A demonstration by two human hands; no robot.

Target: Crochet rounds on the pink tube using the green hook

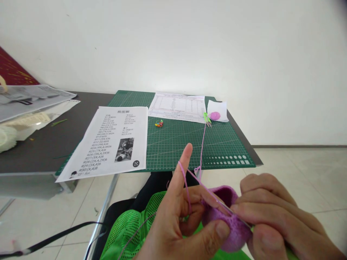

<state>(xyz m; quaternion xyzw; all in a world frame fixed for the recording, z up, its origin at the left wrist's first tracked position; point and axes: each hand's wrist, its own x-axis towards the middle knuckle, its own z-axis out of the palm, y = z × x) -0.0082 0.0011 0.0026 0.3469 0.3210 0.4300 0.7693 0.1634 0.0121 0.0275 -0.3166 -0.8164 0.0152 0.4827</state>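
Observation:
My left hand (187, 216) pinches the edge of a purple crocheted piece (234, 238), cup-shaped with a hollow opening facing up. Its index finger points upward, with pink-purple yarn (202, 151) looped around it. My right hand (273, 213) grips a crochet hook (245, 222); the metal shaft lies at the rim of the piece, and a bit of green handle shows under the fingers. From the left hand the yarn runs up across the mat to a small ball of yarn (215, 116). Where exactly the hook tip sits in the stitches is hard to make out.
A green cutting mat (173, 144) covers much of the dark table (89, 99). On it lie a printed pattern sheet (114, 144), a table form (179, 106), colourful stitch markers (159, 124) and green-handled snips (207, 119). Papers and a plastic bag (32, 122) rest at left.

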